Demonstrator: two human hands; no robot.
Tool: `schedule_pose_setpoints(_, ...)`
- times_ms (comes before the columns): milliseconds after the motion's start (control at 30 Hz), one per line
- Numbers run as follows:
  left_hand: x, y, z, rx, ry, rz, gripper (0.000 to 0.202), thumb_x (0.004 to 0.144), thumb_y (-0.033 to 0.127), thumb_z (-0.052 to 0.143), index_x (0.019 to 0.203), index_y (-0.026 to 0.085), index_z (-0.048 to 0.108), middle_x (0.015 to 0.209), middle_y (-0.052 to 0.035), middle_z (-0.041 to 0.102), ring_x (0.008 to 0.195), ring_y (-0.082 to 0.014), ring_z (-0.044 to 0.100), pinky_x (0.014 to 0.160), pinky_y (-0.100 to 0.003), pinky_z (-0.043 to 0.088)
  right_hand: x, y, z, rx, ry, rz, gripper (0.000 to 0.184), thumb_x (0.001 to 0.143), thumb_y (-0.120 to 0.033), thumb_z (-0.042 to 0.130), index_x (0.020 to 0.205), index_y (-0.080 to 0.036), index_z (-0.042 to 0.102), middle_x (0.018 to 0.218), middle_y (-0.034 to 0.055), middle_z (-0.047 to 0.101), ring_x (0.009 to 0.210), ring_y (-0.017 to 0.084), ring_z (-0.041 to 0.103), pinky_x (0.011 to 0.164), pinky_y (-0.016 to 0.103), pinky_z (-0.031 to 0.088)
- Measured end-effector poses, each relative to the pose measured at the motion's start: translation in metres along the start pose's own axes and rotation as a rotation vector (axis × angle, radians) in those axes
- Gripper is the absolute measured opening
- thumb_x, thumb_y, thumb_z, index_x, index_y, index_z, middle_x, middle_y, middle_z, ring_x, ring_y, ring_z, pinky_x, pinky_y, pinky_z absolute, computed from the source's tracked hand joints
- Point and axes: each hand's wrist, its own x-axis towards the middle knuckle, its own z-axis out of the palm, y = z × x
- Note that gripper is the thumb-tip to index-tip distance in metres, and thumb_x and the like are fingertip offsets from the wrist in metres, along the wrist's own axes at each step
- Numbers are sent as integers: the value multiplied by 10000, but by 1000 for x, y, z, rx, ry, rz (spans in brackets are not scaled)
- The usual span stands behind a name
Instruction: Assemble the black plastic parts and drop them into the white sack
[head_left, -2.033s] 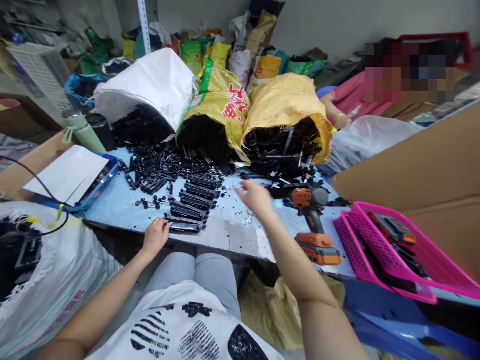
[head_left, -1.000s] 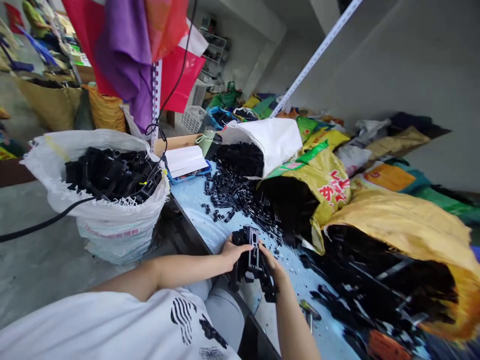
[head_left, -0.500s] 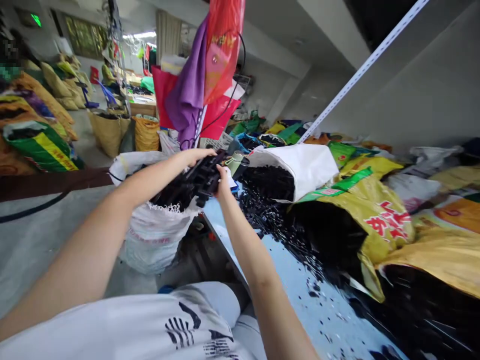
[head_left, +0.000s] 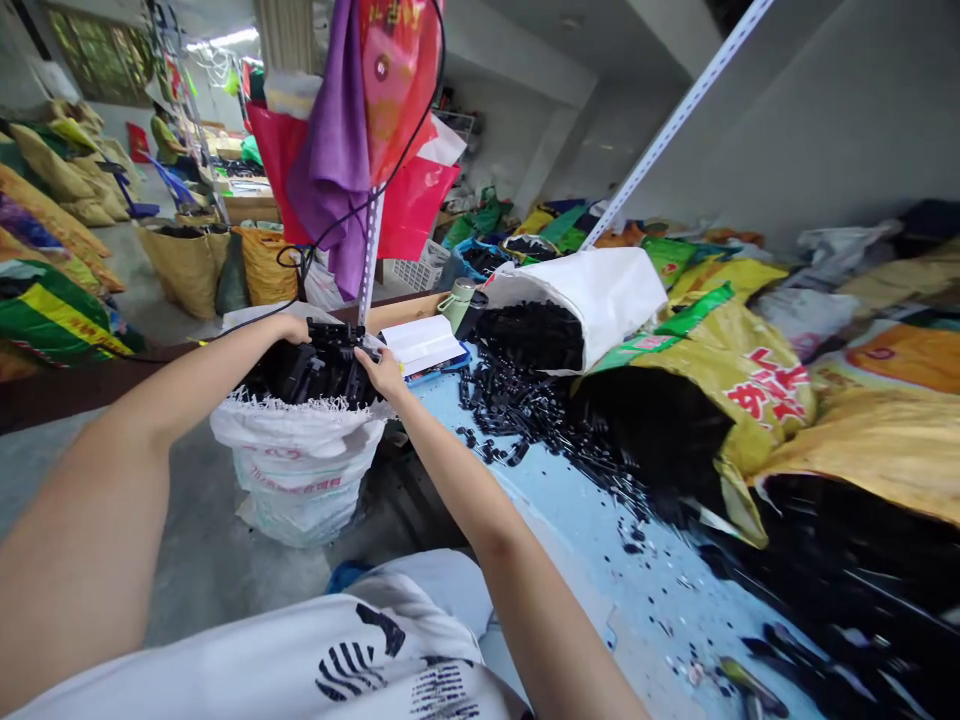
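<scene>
My left hand (head_left: 289, 328) and my right hand (head_left: 382, 372) are at the mouth of a white woven sack (head_left: 307, 460) with a frayed rim and red print. Between them is a bunch of black plastic parts (head_left: 337, 342), gripped from both sides, its underside merging with the black parts (head_left: 289, 375) that fill the sack. The left fingers are partly hidden behind the parts. My right thumb lies along the near side of the bunch, fingers closed. Just right of my right hand lie white paper sheets (head_left: 421, 345) on a blue-edged tray or folder.
A blue table (head_left: 540, 520) carries a heap of small black parts (head_left: 525, 410). Beyond lie a tipped white sack (head_left: 619, 300) and a yellow sack (head_left: 765, 400), both holding black pieces. A green flask (head_left: 456, 302) stands near a perforated post (head_left: 370, 255). A tool (head_left: 750, 685) lies at the front.
Both hands have moved left and down with the black plastic parts, from beside the table to over the white sack's mouth. The paper and flask are now in plain sight.
</scene>
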Motion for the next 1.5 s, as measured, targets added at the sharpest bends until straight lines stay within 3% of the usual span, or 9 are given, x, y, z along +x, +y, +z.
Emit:
schedule_pose_setpoints(200,-9,44,8,158,-153,19,299,857,310,526,879,32,633,933,-148,699,849,-183,635,812,-310,480,-25,-2,0,59,46,-44,733,775,-637,538,1290,-123,456,1259,161,550,1186,248,507,1008,385,379)
schedule_pose_setpoints(467,-110,202,48,-196,263,593,364,906,322,437,1213,148,530,1287,-116,542,1247,-220,450,1058,-377,364,-86,58,-64,65,254,-382,390,875,-313,487,1223,-137,501,1234,120,557,1167,183,499,1006,283,378)
schedule_pose_setpoints(667,-47,307,159,-265,-85,342,294,888,261,478,1140,138,566,1186,-113,587,1137,-210,520,998,-317,399,-158,180,-147,-21,391,41,210,828,-299,538,969,-171,629,1018,70,658,970,181,596,880,317,462)
schedule_pose_setpoints(767,-1,331,201,-212,-141,194,336,861,233,507,1103,5,552,1155,-245,557,1132,-312,505,939,-406,411,-186,234,-198,-69,478,218,188,813,-320,551,874,-167,641,923,71,679,864,179,623,802,319,488)
schedule_pose_setpoints(900,28,332,229,-183,-85,60,427,896,232,436,1166,-98,456,1250,-360,423,1211,-407,392,916,-489,369,-201,274,-258,-117,583,326,222,820,-319,521,916,-152,633,937,103,675,847,188,621,803,337,488)
schedule_pose_setpoints(1033,7,308,237,-202,-43,182,338,911,258,419,1169,64,520,1272,-212,495,1220,-298,408,981,-426,350,-180,273,-267,-119,625,267,279,847,-361,467,944,-151,622,966,126,657,867,199,611,803,340,485)
schedule_pose_setpoints(1200,-60,268,206,-222,65,512,285,925,283,380,1084,176,591,1121,-112,615,1143,-233,498,996,-394,368,-110,214,-188,21,331,24,257,868,-366,456,935,-179,620,920,75,668,828,167,620,789,291,482)
schedule_pose_setpoints(1333,-84,229,162,20,132,259,291,897,238,407,1121,139,564,1136,-154,598,1142,-284,494,951,-424,379,-34,139,-105,39,48,-80,264,880,-349,481,1081,-201,566,902,36,680,836,160,637,814,286,467)
schedule_pose_setpoints(1500,-73,186,137,273,-153,-25,483,785,180,569,1247,87,461,1060,-195,622,999,-329,557,850,-466,400,33,79,-48,-188,-71,85,406,812,-445,578,1104,-167,535,980,121,682,949,253,629,835,369,456)
